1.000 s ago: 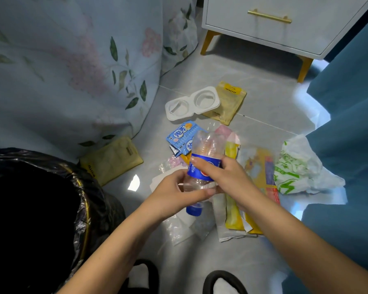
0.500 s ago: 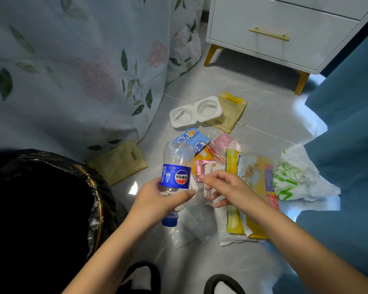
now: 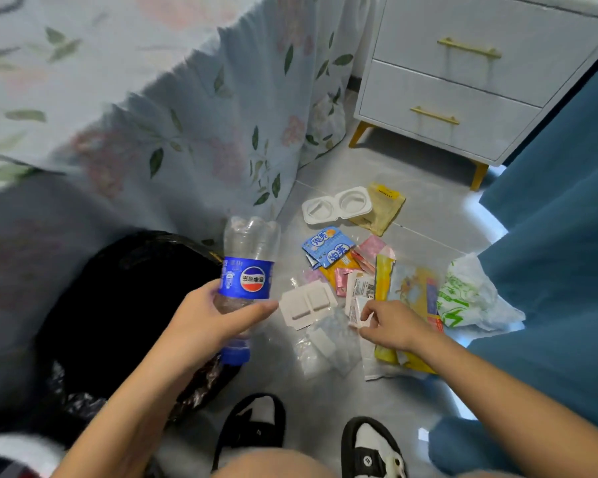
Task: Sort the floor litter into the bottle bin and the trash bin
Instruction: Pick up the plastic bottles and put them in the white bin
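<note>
Bottles: one plastic bottle, cap down, grasped by left hand.
Right hand: pinching one white wrapper.
Bins: one black-lined bin, left.

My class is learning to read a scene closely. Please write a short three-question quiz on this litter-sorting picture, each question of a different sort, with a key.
1. True or false: the plastic bottle is held with its blue cap pointing down.
2. Which hand holds the bottle? A) the left hand B) the right hand C) both
3. Fill in: the right hand's fingertips pinch a white ____ wrapper in the litter pile.

Key
1. True: the cap hangs below the left hand's grip, beside the black-lined bin.
2. A.
3. Printed: it carries a barcode, and lies beside the yellow packet.
</note>
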